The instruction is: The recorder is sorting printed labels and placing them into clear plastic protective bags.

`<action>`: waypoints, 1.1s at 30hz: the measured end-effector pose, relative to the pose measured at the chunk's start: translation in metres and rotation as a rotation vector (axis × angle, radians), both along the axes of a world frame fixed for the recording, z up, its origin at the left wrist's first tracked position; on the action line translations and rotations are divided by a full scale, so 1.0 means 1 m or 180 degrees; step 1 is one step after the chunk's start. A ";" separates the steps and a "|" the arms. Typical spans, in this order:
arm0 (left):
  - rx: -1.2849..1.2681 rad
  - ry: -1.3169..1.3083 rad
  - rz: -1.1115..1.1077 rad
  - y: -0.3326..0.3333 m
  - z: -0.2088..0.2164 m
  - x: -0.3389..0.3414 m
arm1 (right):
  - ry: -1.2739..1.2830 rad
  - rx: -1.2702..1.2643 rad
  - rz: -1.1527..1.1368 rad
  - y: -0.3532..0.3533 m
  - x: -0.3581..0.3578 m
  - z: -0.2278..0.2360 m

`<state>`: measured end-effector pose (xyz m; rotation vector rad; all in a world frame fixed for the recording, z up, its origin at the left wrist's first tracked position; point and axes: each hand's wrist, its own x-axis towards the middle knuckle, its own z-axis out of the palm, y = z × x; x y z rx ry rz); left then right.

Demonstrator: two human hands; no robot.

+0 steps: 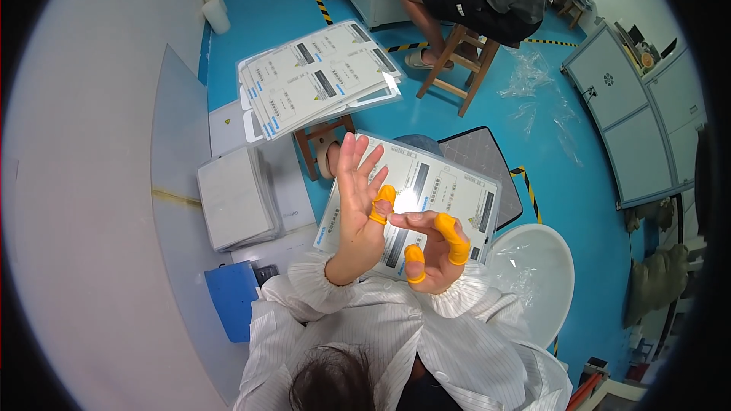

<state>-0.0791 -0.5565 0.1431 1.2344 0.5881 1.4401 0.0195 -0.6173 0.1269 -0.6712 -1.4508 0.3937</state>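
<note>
My left hand (356, 209) is raised with its fingers stretched upward and nothing in its palm. A yellow finger cot (385, 196) covers its thumb, with some skin showing through. Close by, my right hand (435, 255) is half curled with its fingers apart. Yellow finger cots cover its thumb (415, 256) and a bent finger (454, 240). Another of its fingertips reaches to the base of the left thumb's cot; whether it touches cannot be told. Under both hands lies a stack of printed label sheets (487, 192) with dark panels, in clear film.
More printed sheets (320, 68) are piled on a wooden stool ahead. Blank-looking sheets (237, 198) and a blue box (230, 301) lie at left. At right stands a white tub (560, 274) holding clear film. Another person (487, 7) sits on a stool (463, 76) at the back.
</note>
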 end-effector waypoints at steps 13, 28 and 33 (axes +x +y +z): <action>0.0016 -0.0097 -0.0067 -0.003 0.005 -0.003 | -0.0213 0.0051 0.0001 -0.003 0.000 0.000; 0.0010 0.0003 -0.0081 -0.003 0.004 -0.001 | -0.0386 0.0022 0.0018 0.000 0.002 -0.002; -0.0004 0.0025 -0.0034 -0.003 0.007 0.000 | -0.0409 -0.0040 -0.0104 -0.002 0.004 0.000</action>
